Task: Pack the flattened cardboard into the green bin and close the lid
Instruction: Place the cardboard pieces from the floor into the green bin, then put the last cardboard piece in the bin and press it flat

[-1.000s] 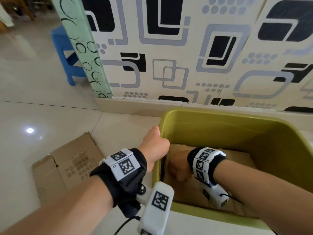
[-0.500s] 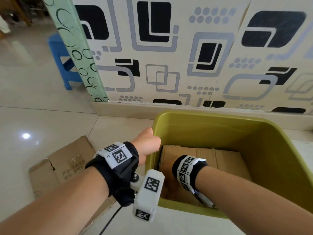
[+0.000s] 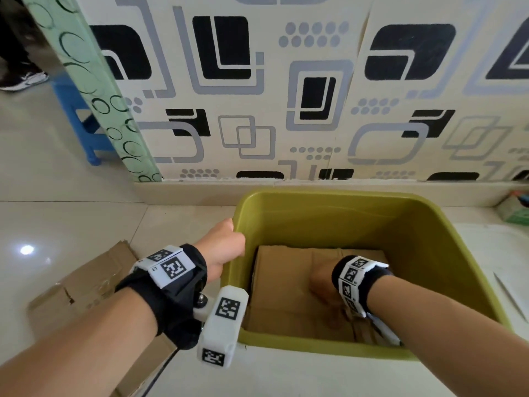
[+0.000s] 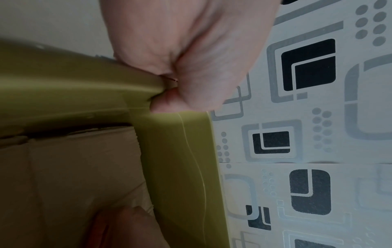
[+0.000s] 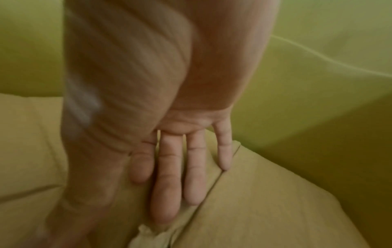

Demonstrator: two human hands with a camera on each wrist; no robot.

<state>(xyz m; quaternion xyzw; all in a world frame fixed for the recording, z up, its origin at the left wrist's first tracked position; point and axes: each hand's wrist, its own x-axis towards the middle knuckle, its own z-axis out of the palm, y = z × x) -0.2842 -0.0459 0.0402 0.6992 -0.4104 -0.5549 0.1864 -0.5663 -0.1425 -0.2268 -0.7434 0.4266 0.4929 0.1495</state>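
The green bin (image 3: 329,204) stands on the floor against the patterned wall, with no lid on it. Flattened brown cardboard (image 3: 286,267) lies on its bottom. My left hand (image 3: 221,247) grips the bin's left rim, fingers curled over the edge; in the left wrist view that hand (image 4: 191,67) pinches the green rim (image 4: 84,78). My right hand (image 3: 323,285) is down inside the bin. In the right wrist view its straight fingers (image 5: 169,181) press flat on the cardboard (image 5: 265,209) along a fold. Another flattened cardboard piece (image 3: 86,285) lies on the floor left of the bin.
A blue plastic stool (image 3: 83,121) stands at the back left beside a green patterned post (image 3: 94,90). A small green object (image 3: 515,212) sits on the floor at the far right by the wall. Glossy white floor tiles (image 3: 57,224) stretch to the left.
My right hand has moved from the bin's left side toward the middle of the cardboard, pressing lower. The left hand keeps its hold on the rim. The head view has come closer.
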